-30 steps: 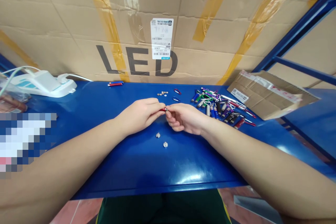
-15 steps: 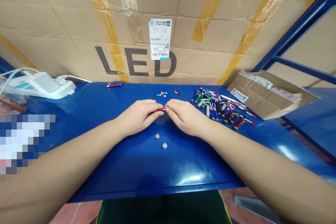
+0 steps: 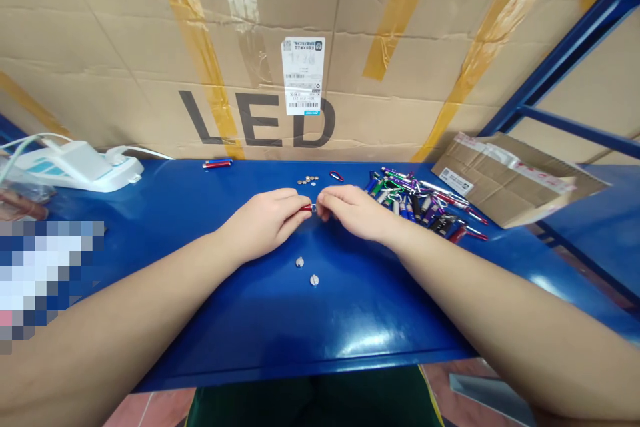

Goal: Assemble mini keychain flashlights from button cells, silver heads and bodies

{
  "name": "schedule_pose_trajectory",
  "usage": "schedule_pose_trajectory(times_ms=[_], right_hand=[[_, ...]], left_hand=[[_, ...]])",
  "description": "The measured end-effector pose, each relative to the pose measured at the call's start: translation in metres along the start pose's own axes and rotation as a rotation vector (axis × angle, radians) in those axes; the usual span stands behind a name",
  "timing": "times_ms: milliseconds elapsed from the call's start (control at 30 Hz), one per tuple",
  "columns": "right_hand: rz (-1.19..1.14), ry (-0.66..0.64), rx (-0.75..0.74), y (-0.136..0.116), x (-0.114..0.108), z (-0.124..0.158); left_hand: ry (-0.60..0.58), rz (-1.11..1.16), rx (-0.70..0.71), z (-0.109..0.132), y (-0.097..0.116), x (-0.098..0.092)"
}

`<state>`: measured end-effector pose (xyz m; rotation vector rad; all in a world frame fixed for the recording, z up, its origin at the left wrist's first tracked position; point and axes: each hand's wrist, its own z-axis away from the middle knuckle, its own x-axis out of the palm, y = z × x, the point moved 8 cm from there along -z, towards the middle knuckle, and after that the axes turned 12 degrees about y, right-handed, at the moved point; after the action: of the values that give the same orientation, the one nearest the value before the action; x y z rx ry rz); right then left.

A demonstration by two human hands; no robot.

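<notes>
My left hand is closed around a small red keychain flashlight, its silver end pointing right. My right hand is at that silver end with its thumb and fingers curled together; whatever is between them is hidden. Nearer to me on the table lie two small silver caps. Beyond my hands sit several button cells and a red carabiner clip.
A pile of coloured keychain flashlights lies to the right, by an open cardboard box. A red and a blue tube lie at the back left, near a white power strip. A large carton walls off the blue table's back.
My right hand has drawn back slightly and turned, its fingers curling, so more of the flashlight's silver end shows. My left hand stays in place, still gripping the red flashlight.
</notes>
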<state>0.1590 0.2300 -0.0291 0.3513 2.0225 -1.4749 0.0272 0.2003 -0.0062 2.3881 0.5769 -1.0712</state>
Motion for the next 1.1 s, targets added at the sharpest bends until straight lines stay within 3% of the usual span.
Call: schedule_pose_trajectory(times_ms=[67, 167, 267, 433, 567, 867, 967, 1100], right_hand=[[0.416, 0.189, -0.178, 0.006, -0.021, -0.011], [0.773, 0.256, -0.115, 0.034, -0.032, -0.024], [0.890, 0.201, -0.060, 0.049, -0.028, -0.029], [0.909, 0.180, -0.159, 0.036, -0.027, -0.028], [0.847, 0.161, -0.062, 0.036, -0.038, -0.027], [0.453, 0.225, 0.167, 0.049, -0.051, -0.022], [0.350, 0.263, 0.103, 0.044, -0.053, -0.020], [-0.041, 0.261, 0.031, 0.028, -0.044, -0.012]], left_hand=[[0.004, -0.012, -0.061, -0.001, -0.006, 0.000], [0.009, -0.024, -0.136, -0.001, -0.015, -0.003], [0.016, -0.021, -0.167, 0.000, -0.020, -0.005], [0.039, 0.031, -0.199, 0.001, -0.024, -0.006], [0.039, 0.073, -0.226, 0.002, -0.027, -0.004], [0.041, 0.127, -0.271, 0.002, -0.031, 0.000], [0.053, 0.150, -0.301, 0.003, -0.034, 0.001], [0.056, 0.221, -0.337, 0.004, -0.037, 0.005]])
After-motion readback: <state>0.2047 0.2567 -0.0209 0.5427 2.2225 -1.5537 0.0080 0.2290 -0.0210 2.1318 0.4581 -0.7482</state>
